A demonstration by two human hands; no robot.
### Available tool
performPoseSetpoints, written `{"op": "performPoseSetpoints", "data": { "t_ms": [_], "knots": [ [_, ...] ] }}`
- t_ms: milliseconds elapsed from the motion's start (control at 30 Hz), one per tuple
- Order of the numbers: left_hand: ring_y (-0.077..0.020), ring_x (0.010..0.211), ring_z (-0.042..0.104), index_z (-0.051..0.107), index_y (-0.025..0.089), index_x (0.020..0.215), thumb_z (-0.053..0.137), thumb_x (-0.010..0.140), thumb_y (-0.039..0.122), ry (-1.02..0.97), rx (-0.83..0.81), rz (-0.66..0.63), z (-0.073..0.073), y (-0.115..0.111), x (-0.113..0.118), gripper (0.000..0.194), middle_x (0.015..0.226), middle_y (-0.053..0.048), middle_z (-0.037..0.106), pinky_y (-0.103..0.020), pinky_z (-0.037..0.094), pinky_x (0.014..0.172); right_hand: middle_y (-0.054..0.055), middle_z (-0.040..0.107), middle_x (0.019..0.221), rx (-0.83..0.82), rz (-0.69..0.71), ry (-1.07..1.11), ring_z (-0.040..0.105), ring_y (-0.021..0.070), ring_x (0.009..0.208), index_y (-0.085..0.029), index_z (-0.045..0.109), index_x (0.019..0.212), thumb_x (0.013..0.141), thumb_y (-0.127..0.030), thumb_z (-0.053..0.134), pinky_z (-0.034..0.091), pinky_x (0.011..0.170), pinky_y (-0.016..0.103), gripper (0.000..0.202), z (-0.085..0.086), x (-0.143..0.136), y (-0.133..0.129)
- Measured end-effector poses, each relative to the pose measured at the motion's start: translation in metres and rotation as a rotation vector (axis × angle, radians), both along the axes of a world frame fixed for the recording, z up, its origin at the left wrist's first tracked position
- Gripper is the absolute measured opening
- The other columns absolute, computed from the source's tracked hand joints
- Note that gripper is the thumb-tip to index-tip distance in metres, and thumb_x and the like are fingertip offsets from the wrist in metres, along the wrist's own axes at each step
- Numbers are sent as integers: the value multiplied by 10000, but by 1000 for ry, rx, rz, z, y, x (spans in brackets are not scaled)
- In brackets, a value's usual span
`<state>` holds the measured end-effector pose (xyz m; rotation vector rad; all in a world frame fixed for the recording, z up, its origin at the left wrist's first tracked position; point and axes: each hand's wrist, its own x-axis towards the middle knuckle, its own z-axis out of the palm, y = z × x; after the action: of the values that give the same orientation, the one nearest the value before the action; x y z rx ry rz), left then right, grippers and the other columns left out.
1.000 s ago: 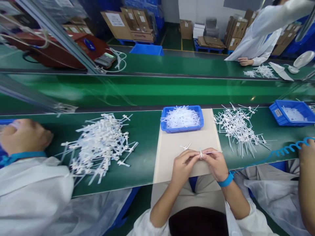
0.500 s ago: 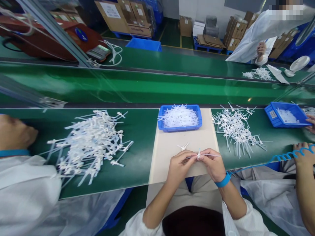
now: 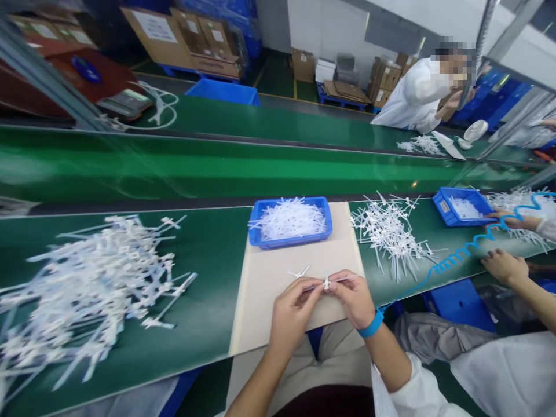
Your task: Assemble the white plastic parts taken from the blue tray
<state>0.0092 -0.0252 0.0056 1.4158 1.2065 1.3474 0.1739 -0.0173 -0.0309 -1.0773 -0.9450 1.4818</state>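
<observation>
My left hand and my right hand meet over the near part of a beige mat. Fingertips of both hands pinch a small white plastic piece with thin strips, one strip running out to each side. Its finer details are too small to make out. Just beyond my left fingers, a similar white piece lies on the mat. At the mat's far end stands a blue bin heaped with thin translucent strips.
Large pile of white stripped pieces covers the left bench; a smaller pile lies right. A coiled blue cord runs from my right wristband. Further right are another blue bin and a co-worker's hand.
The view has swung to the right, so the bench things shift left. The left co-worker's arm has gone out of view. Both my hands keep their pinch on the piece.
</observation>
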Motion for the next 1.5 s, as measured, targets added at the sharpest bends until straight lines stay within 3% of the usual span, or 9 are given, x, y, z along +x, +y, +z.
{"op": "performPoseSetpoints", "data": {
  "t_ms": [467, 700, 800, 933, 1100, 1200, 1333, 1433, 1500],
  "knots": [
    [-222, 794, 784, 847, 248, 878, 746, 943, 366, 98, 20, -89, -9, 5, -13, 169, 886, -45, 823, -311, 679, 724, 39, 809, 839, 14, -27, -47, 754, 248, 843, -224, 828, 807, 705, -506, 960, 621, 828, 382, 328, 15, -2, -2],
    [-240, 895, 781, 824, 239, 1028, 755, 944, 413, 133, 52, -65, -14, -2, -11, 205, 1052, -78, 811, -345, 690, 778, 39, 813, 857, -17, -60, 21, 751, 216, 815, -202, 822, 883, 726, -478, 962, 607, 846, 362, 347, 1, 0, -2],
    [-215, 848, 757, 757, 234, 1222, 718, 977, 408, 188, 115, 16, -16, -9, -23, 303, 1139, -96, 766, -340, 670, 763, 35, 788, 820, 22, -166, -6, 721, 195, 758, -201, 812, 911, 778, -459, 928, 589, 763, 333, 313, 13, 28, -1],
    [-209, 840, 699, 701, 224, 1283, 686, 999, 389, 435, 186, 122, -17, -5, -50, 329, 1135, -99, 723, -355, 627, 813, 23, 743, 806, 113, -477, -100, 671, 170, 717, -214, 792, 950, 780, -442, 910, 533, 629, 284, 309, 54, 92, 21],
    [-223, 937, 715, 659, 235, 1369, 654, 997, 316, 596, 120, 36, -26, 11, -65, 381, 1304, -107, 670, -385, 616, 922, 37, 723, 823, 130, -620, -281, 584, 124, 622, -134, 747, 1198, 735, -436, 914, 444, 509, 235, 578, 84, 165, 64],
    [-260, 1105, 708, 711, 242, 1273, 639, 999, 269, 625, 143, 20, -36, 12, -61, 284, 1279, -96, 676, -406, 585, 1012, 42, 751, 842, 32, -612, -423, 544, 124, 558, -116, 430, 1615, 709, -438, 923, 397, 437, 223, 1081, 85, 193, 69],
    [-267, 1128, 692, 736, 240, 1118, 614, 1019, 253, 610, 176, 22, -40, 7, -58, 158, 1217, -87, 696, -414, 569, 1008, 24, 748, 800, -14, -718, -521, 520, 138, 507, -125, 66, 1737, 704, -462, 905, 369, 394, 223, 1373, 84, 216, 55],
    [-259, 1101, 699, 728, 240, 1061, 609, 1022, 237, 584, 187, -15, -35, 5, -58, 125, 1162, -72, 720, -399, 565, 988, 27, 735, 767, 49, -765, -553, 510, 125, 509, -146, 350, 1674, 734, -494, 883, 358, 408, 210, 1135, 85, 205, 43],
    [-243, 1073, 711, 726, 239, 1052, 603, 1033, 244, 540, 186, -37, -29, 5, -57, 125, 1117, -65, 734, -378, 565, 975, 41, 734, 765, 75, -646, -588, 517, 122, 515, -159, 621, 1481, 782, -531, 849, 357, 414, 213, 824, 82, 180, 35]
  ]
}}
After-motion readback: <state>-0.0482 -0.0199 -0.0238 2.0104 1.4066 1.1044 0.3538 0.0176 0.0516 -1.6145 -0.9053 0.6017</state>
